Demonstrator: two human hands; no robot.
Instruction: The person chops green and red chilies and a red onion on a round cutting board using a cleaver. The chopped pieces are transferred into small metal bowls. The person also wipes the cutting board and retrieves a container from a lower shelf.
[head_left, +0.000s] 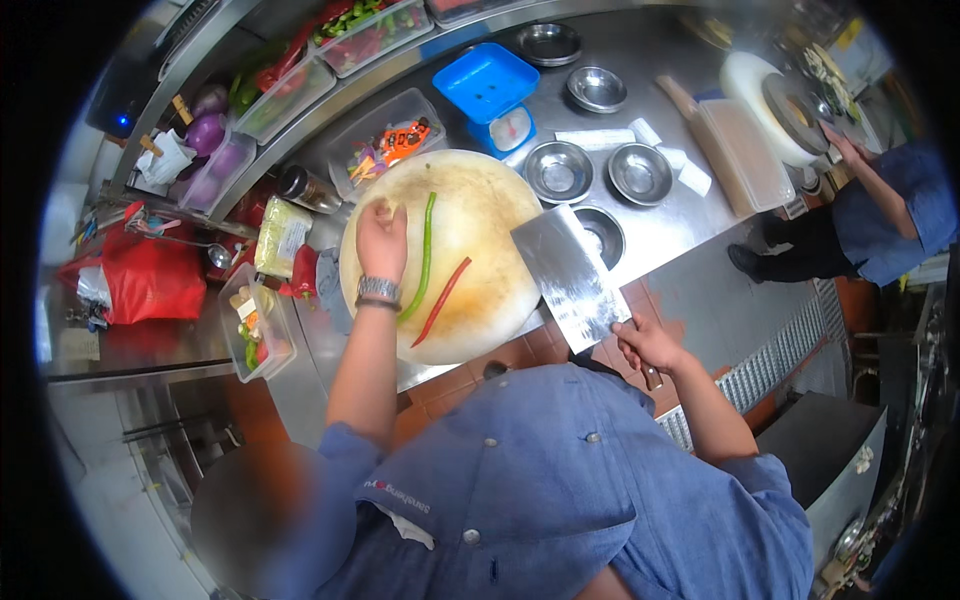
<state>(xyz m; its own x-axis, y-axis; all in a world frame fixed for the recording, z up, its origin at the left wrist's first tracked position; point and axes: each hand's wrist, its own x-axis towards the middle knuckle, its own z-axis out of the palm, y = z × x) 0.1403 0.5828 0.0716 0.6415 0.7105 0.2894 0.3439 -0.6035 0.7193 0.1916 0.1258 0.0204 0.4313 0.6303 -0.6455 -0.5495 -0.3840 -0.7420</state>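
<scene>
My right hand (646, 346) grips the handle of a broad Chinese cleaver (571, 281). The blade is held flat side up, past the right edge of a round, stained cutting board (487, 187). Over the board's left part is my left hand (381, 244), fingers curled; whether something is between them I cannot tell. Just right of it lies a long strip of green chilli pepper (427, 247). A shorter strip of red chilli pepper (442, 300) rests slantwise to its right.
Steel bowls (559, 172) stand right of the board, beside a blue scale (502, 129). Plastic tubs (259, 322) with vegetables and a red pepper (304, 271) are to the left. A shelf above holds more vegetable tubs (289, 97). Another person (889, 202) works at the far right.
</scene>
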